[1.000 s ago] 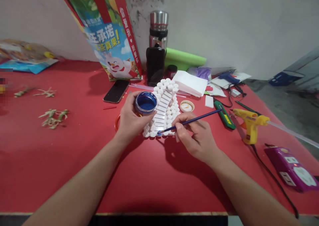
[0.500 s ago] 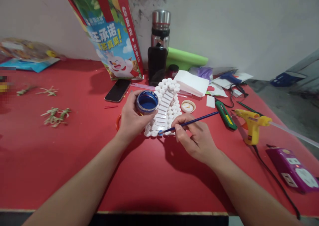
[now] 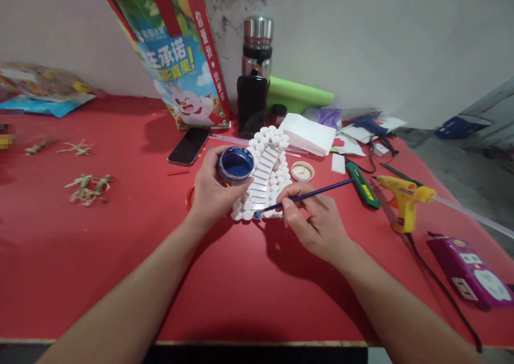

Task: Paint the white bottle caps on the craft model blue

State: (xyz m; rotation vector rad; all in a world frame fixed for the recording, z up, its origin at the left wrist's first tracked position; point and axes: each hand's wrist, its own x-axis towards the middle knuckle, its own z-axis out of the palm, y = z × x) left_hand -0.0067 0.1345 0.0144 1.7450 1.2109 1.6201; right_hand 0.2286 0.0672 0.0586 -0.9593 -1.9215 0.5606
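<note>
A: While the left hand (image 3: 211,190) cups the blue paint pot (image 3: 235,165) by the white model (image 3: 265,174), why so close?

B: Short dips. Right hand (image 3: 317,222) pinches the brush (image 3: 305,195), tip at the model's near edge, mid-desk.

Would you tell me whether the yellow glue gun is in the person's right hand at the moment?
No, the right hand holds a blue paintbrush, while the glue gun stands untouched on the red table.
</note>
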